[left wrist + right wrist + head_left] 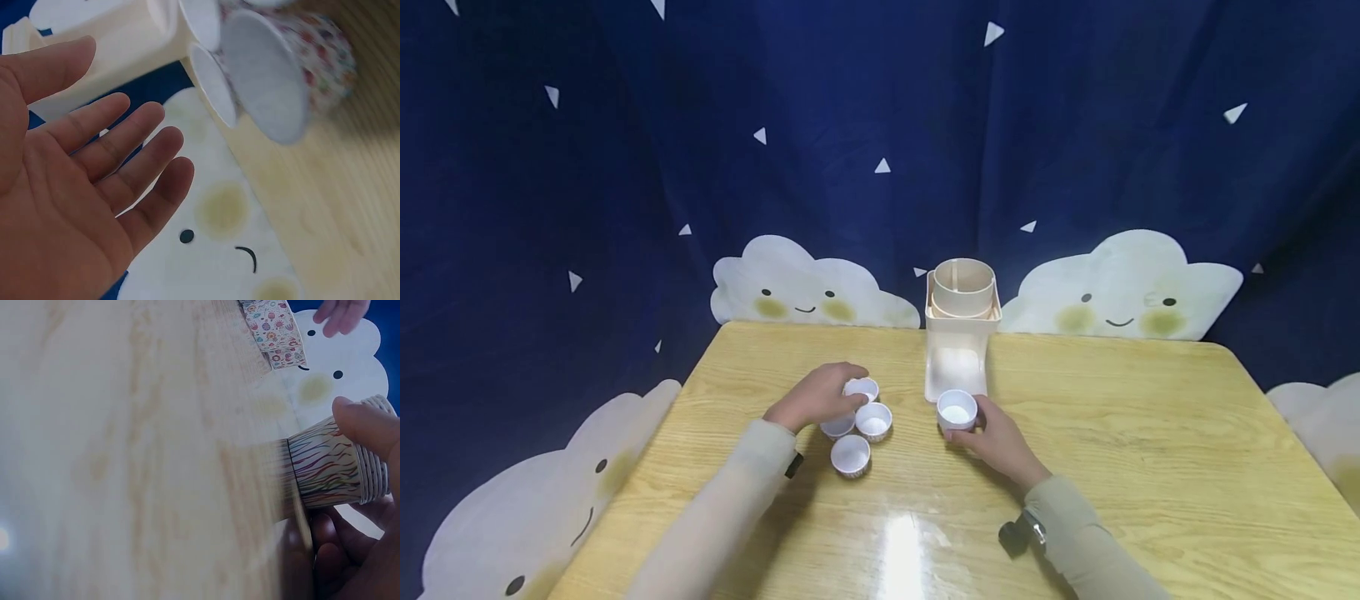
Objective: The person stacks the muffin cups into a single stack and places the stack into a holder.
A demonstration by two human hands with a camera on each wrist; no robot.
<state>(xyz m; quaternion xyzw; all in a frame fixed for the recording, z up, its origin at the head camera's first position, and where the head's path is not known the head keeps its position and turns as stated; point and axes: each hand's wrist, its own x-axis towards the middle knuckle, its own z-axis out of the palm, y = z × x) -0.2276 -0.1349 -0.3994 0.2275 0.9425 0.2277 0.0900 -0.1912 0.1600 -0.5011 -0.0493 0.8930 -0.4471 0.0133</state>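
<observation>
One wooden table [1120, 417], navy curtain [850, 83], left hand [817, 397] relaxed, right hand [1002, 440] gripping stacked cups [328, 465]

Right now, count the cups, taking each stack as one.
5: one stack in the right grip; the others by the left grip: a far cup, a left cup, a right cup and a near cup. Cups nested inside others may be hidden.

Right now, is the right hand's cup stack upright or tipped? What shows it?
Upright: seen from the head, the stack in the right hand opens upward; from the right wrist, it narrows toward the table.
</observation>
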